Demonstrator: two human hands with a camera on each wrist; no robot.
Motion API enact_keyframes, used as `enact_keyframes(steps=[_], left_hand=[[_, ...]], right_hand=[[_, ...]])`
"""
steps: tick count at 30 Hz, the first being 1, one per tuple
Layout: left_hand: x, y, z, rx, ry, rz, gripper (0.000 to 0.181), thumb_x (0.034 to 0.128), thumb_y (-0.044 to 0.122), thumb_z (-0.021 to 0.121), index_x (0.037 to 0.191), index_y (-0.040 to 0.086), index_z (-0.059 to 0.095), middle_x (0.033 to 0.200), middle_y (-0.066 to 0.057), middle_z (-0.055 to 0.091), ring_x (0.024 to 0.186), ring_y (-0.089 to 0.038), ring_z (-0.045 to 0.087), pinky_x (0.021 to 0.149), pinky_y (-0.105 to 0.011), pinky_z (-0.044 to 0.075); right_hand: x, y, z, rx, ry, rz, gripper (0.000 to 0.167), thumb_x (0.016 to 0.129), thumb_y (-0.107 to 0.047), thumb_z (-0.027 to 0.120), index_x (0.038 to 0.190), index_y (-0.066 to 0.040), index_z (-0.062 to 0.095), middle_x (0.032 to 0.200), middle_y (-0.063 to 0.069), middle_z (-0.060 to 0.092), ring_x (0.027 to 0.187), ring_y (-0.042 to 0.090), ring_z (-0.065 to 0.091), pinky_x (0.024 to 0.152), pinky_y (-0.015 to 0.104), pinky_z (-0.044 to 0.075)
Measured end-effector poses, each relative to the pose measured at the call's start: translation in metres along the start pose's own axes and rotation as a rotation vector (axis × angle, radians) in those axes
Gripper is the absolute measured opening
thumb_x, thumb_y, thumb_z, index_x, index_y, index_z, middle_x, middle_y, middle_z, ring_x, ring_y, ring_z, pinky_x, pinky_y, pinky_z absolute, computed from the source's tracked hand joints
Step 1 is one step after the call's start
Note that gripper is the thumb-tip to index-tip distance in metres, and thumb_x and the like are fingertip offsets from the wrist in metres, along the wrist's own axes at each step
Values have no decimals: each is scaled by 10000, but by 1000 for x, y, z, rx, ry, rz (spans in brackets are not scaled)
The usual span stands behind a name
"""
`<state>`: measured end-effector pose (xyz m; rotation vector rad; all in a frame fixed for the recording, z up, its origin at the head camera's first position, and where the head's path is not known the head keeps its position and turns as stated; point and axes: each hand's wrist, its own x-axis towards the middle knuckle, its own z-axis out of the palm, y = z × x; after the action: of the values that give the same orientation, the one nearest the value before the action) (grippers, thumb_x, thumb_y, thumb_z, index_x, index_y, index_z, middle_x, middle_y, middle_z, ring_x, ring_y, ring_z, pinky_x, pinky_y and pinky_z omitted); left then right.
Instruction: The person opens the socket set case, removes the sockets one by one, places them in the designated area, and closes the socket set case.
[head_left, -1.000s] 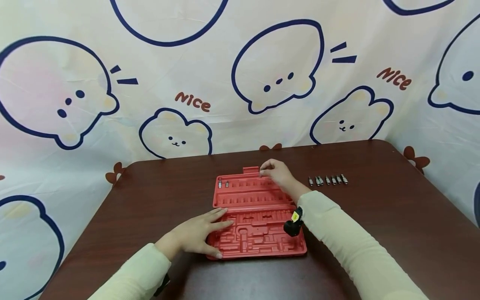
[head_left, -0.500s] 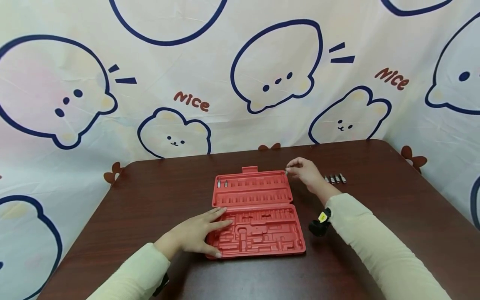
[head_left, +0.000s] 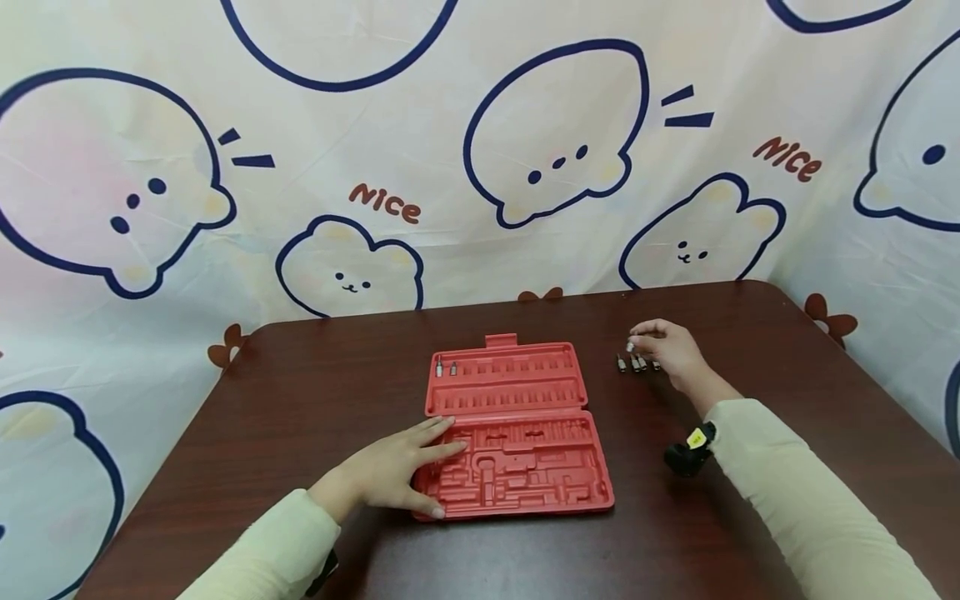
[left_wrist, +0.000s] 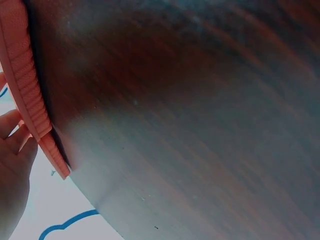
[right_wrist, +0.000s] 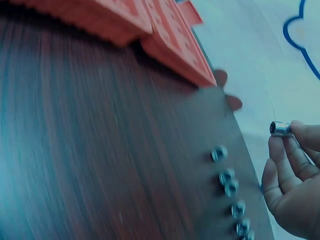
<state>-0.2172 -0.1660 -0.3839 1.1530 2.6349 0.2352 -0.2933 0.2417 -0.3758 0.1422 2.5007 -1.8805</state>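
Observation:
A red tool case point(head_left: 525, 458) lies unfolded on the dark table. Two small metal sockets point(head_left: 439, 367) stand in slots at the left of its far half. My left hand point(head_left: 397, 462) rests on the near half's left edge with fingers spread; the left wrist view shows its fingers point(left_wrist: 12, 130) against the case's side. Right of the case, my right hand point(head_left: 671, 354) pinches a silver socket point(right_wrist: 281, 128) between thumb and fingertips, raised off the table. Just below it stands a row of similar sockets point(head_left: 636, 363), partly hidden behind the hand in the head view.
The brown wooden table point(head_left: 337, 367) extends around the case on all sides. A cloth backdrop point(head_left: 450, 167) printed with cartoon bears hangs behind its far edge. A small black camera point(head_left: 686, 458) is strapped at my right wrist.
My right hand has moved right, from over the case's far half to above the socket row, holding a socket. My left hand and the case have kept their places.

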Motion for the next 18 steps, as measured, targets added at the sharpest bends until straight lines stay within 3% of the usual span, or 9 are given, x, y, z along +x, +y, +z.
enact_keyframes(steps=[4,8,15,18], left_hand=[[0,-1,1,5,4,4,831,648,692,510,1341,271,323,1420,-23,175,1283,-221,130,944,-422,272],[0,-1,0,7,6,11,831,652,692,506,1340,262,327,1421,-25,174,1283,-222,128,950,-420,264],[0,-1,0,1,7,16,828,656,685,511,1339,252,332,1422,-28,171,1283,-225,128,952,-419,259],[-1,-1,1,2,8,13,828,657,681,516,1339,249,333,1422,-29,170,1283,-226,127,952,-419,261]], right_hand=[[-3,8,-16,-11,44,-6,352,876,-169,511,1124,73,449,788,-102,536,752,83,531,777,359,421],[-4,17,-32,-4,93,-14,328,867,-174,524,1088,60,464,747,-134,530,720,77,515,695,296,435],[-1,34,-56,24,204,4,73,816,-199,603,857,-139,595,698,-125,551,655,40,528,603,233,442],[-1,39,-64,-36,219,2,90,833,-190,581,881,-114,582,702,-132,539,644,23,524,585,212,441]])
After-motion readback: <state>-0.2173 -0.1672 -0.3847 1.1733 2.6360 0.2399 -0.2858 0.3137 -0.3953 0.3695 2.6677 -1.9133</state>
